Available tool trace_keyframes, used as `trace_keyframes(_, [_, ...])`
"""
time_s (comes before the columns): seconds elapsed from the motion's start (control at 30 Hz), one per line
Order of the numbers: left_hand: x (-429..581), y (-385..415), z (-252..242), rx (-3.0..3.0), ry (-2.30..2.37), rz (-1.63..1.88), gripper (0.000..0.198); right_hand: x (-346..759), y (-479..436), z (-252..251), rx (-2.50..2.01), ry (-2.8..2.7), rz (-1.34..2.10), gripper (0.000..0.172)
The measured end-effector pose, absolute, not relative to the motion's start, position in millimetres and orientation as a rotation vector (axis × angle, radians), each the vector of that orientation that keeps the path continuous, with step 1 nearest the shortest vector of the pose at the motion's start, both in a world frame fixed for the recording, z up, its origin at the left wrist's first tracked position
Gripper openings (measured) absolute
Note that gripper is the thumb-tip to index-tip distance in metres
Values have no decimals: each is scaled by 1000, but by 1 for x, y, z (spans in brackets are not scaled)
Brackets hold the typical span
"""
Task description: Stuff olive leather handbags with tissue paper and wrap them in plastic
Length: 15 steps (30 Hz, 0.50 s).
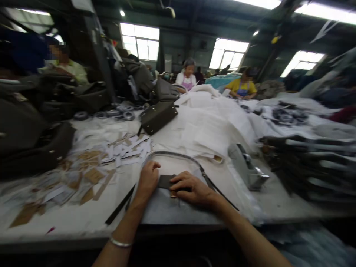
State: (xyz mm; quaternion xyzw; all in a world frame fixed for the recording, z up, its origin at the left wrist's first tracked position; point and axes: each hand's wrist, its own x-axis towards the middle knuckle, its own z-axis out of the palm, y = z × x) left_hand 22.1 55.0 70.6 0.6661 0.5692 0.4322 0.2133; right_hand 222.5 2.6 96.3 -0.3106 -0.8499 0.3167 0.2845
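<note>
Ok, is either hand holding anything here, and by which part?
The right hand covers the right end of a small dark piece; gripping or merely touching cannot be told. The left hand shows no clear hold.

One dark piece (164,181) — one dispenser (244,167)

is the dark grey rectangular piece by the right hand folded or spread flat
Looks flat: the dark grey piece shows no visible crease. The right hand covers one end; cannot tell there.

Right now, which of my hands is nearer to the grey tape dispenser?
Your right. The right hand, fingers on the small dark piece, is left of the grey tape dispenser; the left hand is farther left, beyond that piece.
</note>
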Motion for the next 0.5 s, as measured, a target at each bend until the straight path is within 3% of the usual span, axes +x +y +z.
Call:
trace_keyframes(0.07, [-1, 44, 66, 1829, 1685, 1164, 9, 227, 1, 99, -862, -2308, 921, 23])
trace_keyframes(0.2, [5, 41, 66, 1821, 1689, 1174, 28, 226, -9, 100, -949, -2275, 983, 25])
trace_keyframes(0.5, [7, 34, 80, 1900, 1486, 1093, 26, 225, -7, 88, -950, -2193, 999, 24])
